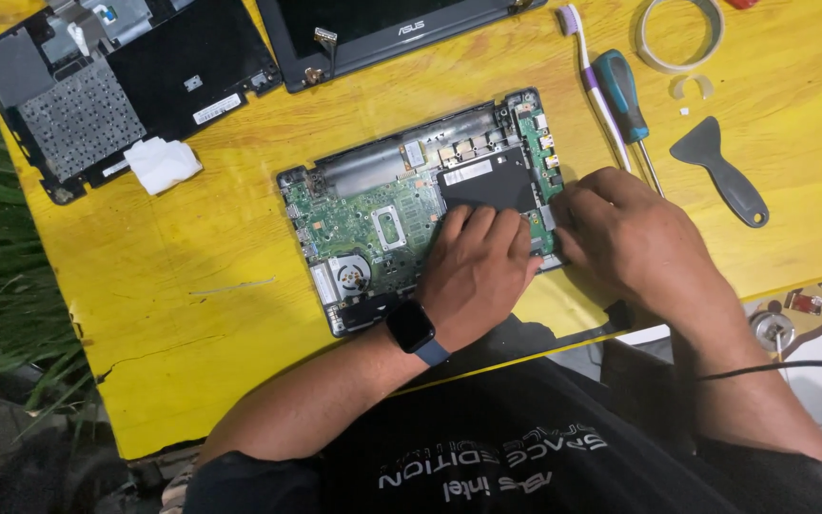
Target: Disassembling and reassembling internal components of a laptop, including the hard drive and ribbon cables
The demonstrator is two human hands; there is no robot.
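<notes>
Yellow painted wood formed the table (240,266), and an opened laptop base (411,205) lay near its front edge, long axis running left to right, slightly tilted. Its green circuit board (354,224) was bare; a flat black rectangular drive (487,183) sat at the right end. The left hand (476,266) pressed flat on the board just below the drive, holding nothing. The right hand (620,228) touched the base's right edge and was nearer to the drive; whether its fingers pinched something, I could not tell. A blue-handled screwdriver (620,90) and a dark plastic scraper (720,171) lay beside.
</notes>
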